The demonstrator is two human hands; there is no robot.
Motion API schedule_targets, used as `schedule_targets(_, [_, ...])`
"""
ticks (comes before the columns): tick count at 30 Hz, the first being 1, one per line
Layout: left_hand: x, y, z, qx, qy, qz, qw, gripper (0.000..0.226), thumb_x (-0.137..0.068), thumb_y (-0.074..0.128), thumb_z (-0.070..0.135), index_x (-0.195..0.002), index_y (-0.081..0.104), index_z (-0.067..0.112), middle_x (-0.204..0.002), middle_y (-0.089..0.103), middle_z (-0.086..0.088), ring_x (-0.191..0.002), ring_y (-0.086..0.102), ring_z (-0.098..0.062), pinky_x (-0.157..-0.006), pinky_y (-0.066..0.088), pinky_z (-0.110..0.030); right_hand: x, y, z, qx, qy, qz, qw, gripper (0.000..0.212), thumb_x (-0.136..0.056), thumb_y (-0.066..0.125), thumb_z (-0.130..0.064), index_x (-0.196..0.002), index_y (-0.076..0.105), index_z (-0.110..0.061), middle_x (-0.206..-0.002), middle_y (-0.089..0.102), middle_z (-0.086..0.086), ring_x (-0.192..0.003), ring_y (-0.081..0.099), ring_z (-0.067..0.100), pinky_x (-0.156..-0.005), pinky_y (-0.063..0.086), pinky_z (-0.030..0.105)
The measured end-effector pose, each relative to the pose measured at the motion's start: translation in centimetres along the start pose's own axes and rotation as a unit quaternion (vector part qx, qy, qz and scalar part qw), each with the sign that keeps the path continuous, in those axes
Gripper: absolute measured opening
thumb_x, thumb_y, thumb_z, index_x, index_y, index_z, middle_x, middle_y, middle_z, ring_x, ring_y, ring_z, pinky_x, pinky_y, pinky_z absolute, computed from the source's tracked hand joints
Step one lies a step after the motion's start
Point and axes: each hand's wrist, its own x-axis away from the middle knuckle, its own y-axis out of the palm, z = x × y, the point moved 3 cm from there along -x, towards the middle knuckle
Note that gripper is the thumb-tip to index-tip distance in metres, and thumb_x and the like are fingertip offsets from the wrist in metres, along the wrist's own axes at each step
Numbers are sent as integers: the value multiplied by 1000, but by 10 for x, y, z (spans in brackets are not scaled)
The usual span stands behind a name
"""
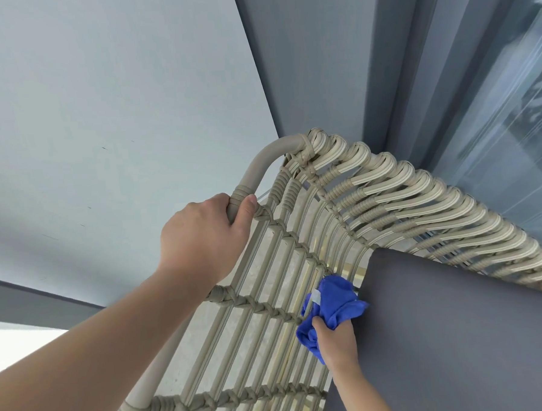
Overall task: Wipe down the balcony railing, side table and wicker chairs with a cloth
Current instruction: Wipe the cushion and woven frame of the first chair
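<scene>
Left forearm crosses the lower left of the frame; the left hand (202,237) is curled round the upper frame tube of the wicker chair (388,183), steadying it. Right hand (338,340), lower centre, grips a bunched blue cloth (331,306) and presses it against the woven side strands beside the grey cushion (443,337). A grey wall fills the upper left; glass panels stand at the right edge. Progress: wiping of this chair is under way, at its inner side panel. Which strands are already clean cannot be judged, as no dirt or damp trace shows. Railing and side table are out of view; their condition is unconfirmed.
</scene>
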Motion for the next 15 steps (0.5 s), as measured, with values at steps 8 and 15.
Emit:
schedule_targets(8, [0,1,1,-36,14,13,999,59,-101,31,65,-70,46,17,-64,53,-5,-63,50,-28,-58,35,-36,22,-2,-27,-23,-22,-5,999,12,-94,60,-6,-90,50,-12,-73,51,2,-61,50,15,-59,45,30])
schedule_targets(15, [1,1,3,-58,25,21,998,56,-103,29,62,-70,41,19,-66,51,-4,-67,51,-31,-60,36,-36,55,2,-65,-47,-114,-40,992,11,-92,60,-9,-86,50,-12,-62,54,-8,-56,53,11,-52,46,24])
